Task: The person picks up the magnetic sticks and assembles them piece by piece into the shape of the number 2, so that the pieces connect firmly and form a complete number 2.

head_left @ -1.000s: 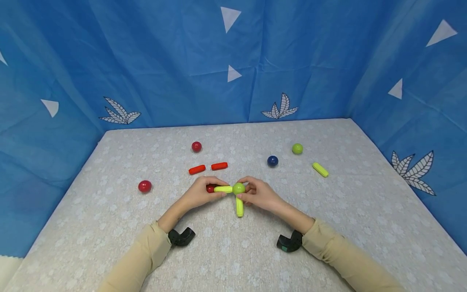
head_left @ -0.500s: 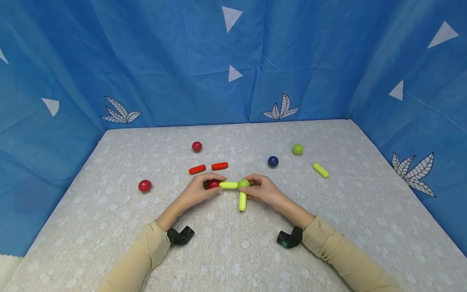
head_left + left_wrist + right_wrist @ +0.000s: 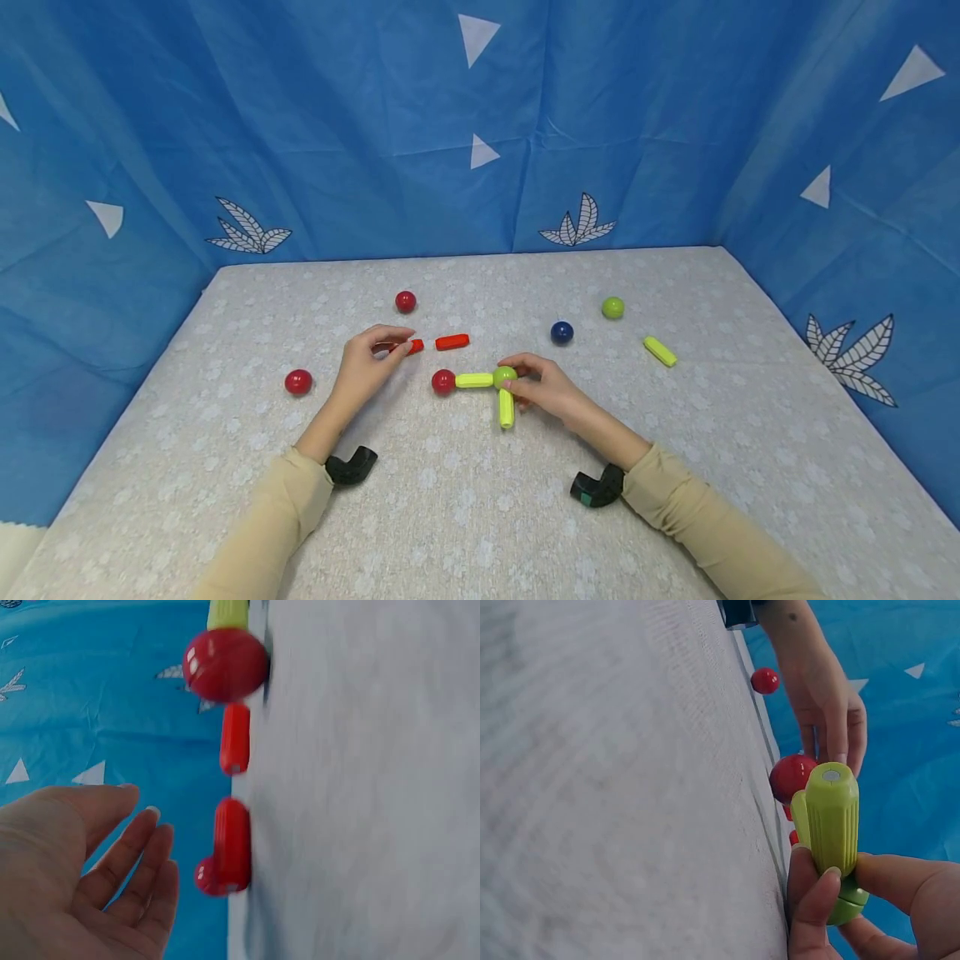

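My right hand pinches a green ball between thumb and fingers. One yellow-green magnetic stick runs left from that ball to a red ball. A second yellow-green stick points from it towards me; its metal end faces the right wrist camera. Over the left of two red sticks is my left hand, thumb and fingers apart, partly covering it in the head view. From the left wrist, a gap shows between the relaxed fingers and this red stick.
Beside the left hand lies another red stick. Two loose red balls rest farther off, one behind and one at left. To the right are a blue ball, a green ball and a yellow-green stick.
My left hand has let go of the red ball end and moved up and left to the red stick. The joined balls and sticks shifted slightly right, with the right hand still holding the green ball.
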`<state>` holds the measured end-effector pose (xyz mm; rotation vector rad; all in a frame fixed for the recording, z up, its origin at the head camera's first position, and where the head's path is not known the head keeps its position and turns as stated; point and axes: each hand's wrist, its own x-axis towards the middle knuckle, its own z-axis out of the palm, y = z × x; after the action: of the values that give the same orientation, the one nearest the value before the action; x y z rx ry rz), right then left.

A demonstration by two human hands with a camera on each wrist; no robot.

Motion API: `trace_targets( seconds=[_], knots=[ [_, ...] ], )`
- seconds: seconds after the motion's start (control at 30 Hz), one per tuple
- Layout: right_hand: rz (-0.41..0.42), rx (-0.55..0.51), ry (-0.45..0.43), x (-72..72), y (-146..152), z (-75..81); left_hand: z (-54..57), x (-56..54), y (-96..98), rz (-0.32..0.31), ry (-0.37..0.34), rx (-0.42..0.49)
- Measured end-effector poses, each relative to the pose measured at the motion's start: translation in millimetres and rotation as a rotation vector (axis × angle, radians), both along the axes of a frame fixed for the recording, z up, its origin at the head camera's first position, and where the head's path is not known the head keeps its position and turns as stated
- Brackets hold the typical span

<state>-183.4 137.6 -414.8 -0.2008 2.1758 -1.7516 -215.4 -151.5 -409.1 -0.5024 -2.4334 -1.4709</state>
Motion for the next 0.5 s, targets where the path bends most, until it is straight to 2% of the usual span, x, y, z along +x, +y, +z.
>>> trace_targets(
  seconds=[0.17,0.3,0.4,0.5],
  knots=[
    [-0.013,-0.006,-0.012,0.8,0.4,0.8,6.7,-4.7,-21.1,0.105,0.069,-0.068],
    [-0.015,-0.021,-0.018,0.8,0.3,1.2,9.7,-8.9,-51.5,0.201,0.093,-0.262],
    [-0.019,-0.03,-0.021,0.6,0.6,0.4,6.3,-10.1,-77.7,0.197,0.056,-0.363],
    [-0.022,-0.027,-0.022,1.0,0.7,-0.4,0.2,-7.4,-100.3,0.118,-0.052,-0.324]
  ],
)
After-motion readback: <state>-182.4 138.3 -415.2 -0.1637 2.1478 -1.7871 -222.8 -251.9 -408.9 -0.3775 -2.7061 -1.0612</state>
